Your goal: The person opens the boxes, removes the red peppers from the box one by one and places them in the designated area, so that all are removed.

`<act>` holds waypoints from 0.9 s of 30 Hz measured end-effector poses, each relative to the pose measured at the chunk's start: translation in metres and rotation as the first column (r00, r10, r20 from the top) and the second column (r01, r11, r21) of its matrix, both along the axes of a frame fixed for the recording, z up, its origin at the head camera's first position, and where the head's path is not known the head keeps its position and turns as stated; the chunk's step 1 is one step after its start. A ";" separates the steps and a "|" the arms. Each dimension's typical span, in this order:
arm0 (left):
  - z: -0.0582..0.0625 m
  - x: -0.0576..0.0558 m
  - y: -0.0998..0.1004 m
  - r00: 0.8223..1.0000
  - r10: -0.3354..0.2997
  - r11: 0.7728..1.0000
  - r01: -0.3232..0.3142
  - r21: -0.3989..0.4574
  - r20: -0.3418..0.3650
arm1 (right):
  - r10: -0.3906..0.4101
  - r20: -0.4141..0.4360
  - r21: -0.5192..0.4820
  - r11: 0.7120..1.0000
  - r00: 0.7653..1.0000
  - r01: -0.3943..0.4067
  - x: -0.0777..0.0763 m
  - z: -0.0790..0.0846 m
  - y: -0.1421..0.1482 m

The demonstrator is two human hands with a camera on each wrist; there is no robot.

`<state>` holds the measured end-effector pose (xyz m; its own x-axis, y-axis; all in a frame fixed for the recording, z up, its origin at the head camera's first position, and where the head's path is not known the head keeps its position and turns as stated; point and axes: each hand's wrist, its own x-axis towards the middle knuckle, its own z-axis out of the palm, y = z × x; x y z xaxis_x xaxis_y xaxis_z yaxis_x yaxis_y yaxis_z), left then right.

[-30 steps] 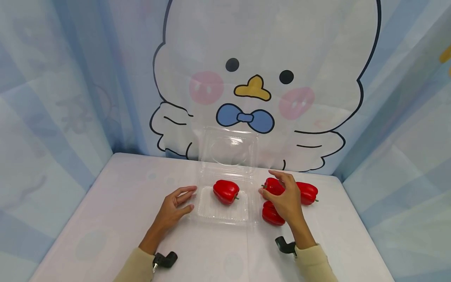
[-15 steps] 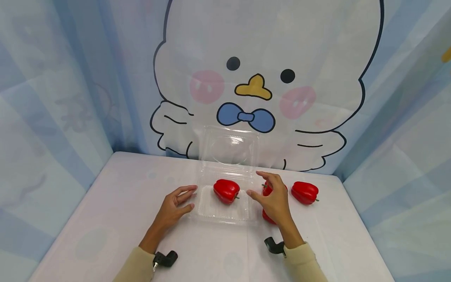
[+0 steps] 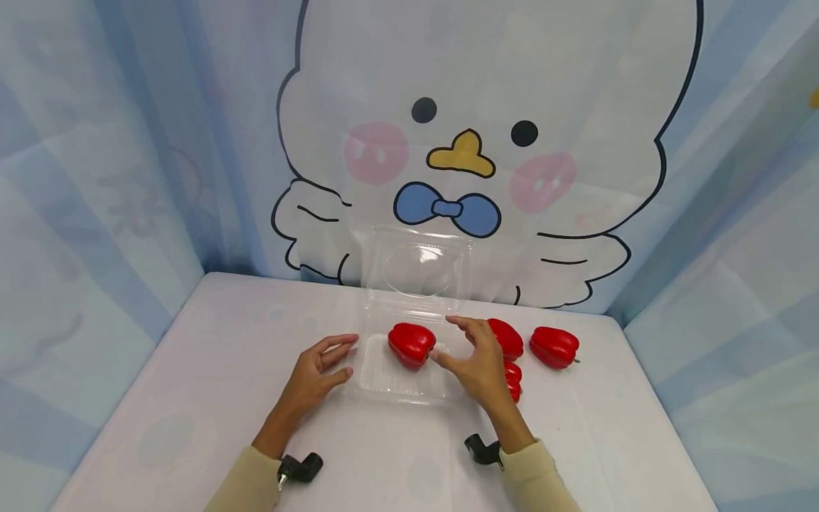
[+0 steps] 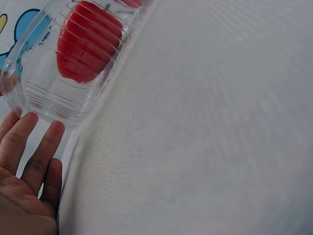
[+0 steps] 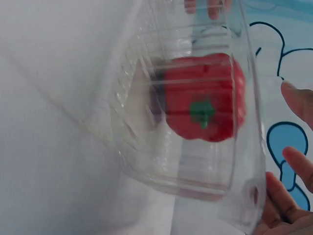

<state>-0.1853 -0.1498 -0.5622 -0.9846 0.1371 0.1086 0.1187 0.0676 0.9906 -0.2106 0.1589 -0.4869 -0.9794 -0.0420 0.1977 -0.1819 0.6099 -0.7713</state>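
Note:
A clear plastic clamshell box [image 3: 393, 384] lies on the table, its lid [image 3: 419, 274] raised at the back. Inside rests one red bell pepper [image 3: 409, 346], seen through the ribbed wall in both wrist views, with its green stem facing right. At the box's left edge my left hand [image 3: 313, 377] has its fingers extended, fingertips [image 4: 57, 126] at the plastic rim. My right hand [image 3: 478, 363] hovers around the right side with thumb and fingers spread and nothing between them. Its thumb tip appears close to the pepper; whether it touches the rim is unclear.
Right of the box, two red bell peppers, a rear one [image 3: 510, 340] and a front one [image 3: 514, 380], are partly hidden by my right hand. Another bell pepper [image 3: 554, 348] lies farther right. A cartoon-printed curtain [image 3: 576, 85] stands behind the white table [image 3: 192, 384].
My right hand has moved left, from over the loose peppers to the box's right side, uncovering more of them. The left hand and the pepper in the box have stayed put.

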 end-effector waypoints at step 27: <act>0.000 0.001 0.000 1.000 0.009 1.000 -0.009 -0.022 -0.017 | 0.072 0.052 0.020 0.997 0.996 -0.074 0.004 -0.018 -0.025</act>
